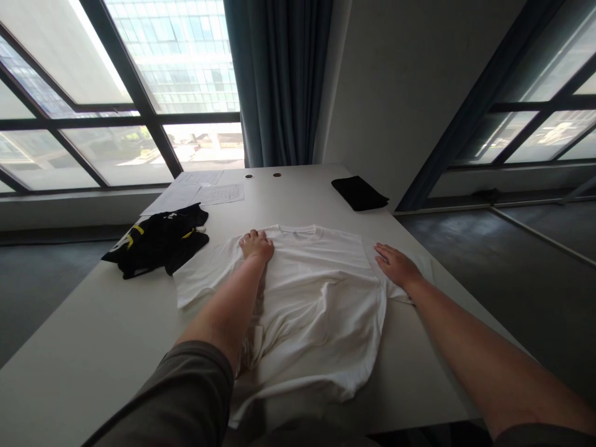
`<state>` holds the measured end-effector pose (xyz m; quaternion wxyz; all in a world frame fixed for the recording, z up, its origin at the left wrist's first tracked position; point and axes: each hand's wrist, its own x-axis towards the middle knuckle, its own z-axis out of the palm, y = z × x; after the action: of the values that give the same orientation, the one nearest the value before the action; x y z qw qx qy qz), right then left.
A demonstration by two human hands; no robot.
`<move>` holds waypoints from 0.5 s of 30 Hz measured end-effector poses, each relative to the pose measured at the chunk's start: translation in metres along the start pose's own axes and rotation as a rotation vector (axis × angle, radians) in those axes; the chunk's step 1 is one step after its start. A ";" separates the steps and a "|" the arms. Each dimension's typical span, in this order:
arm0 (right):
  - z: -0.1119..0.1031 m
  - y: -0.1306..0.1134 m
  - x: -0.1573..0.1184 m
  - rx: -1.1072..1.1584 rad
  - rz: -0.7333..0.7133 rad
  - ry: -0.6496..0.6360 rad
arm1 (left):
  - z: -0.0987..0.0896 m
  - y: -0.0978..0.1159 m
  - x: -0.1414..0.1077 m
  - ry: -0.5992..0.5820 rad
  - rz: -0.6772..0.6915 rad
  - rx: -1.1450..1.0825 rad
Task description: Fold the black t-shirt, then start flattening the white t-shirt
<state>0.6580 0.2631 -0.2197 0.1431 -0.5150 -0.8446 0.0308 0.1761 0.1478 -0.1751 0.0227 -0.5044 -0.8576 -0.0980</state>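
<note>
A white T-shirt (298, 298) lies spread on the table, its collar toward the far side and its lower part wrinkled and bunched near me. My left hand (257, 244) rests on the shirt's left shoulder, palm down, its fingers slightly bent and grasping nothing that I can see. Over the right sleeve, my right hand (397, 264) lies flat with the fingers stretched out. The left sleeve fans out beside my left forearm, and part of the right sleeve is hidden under my right hand.
On the white table (116, 335), a crumpled black garment (158, 239) with yellow marks lies at left. Paper sheets (218, 194) are behind it. A folded black cloth (359, 193) sits at the far right. Two round holes show near the back edge, before a dark curtain (279, 81).
</note>
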 end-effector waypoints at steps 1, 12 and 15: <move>-0.001 -0.001 -0.001 0.009 0.009 0.005 | 0.001 0.001 0.000 -0.012 -0.004 -0.001; -0.005 -0.008 0.001 0.034 0.047 0.048 | -0.034 -0.078 -0.036 -0.113 0.088 -0.053; -0.004 -0.006 0.001 0.026 0.043 0.040 | -0.044 -0.158 -0.077 0.129 -0.038 -0.112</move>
<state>0.6531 0.2606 -0.2147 0.1657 -0.5317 -0.8298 0.0344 0.0734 -0.0017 -0.1654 0.0479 -0.4810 -0.8570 -0.1785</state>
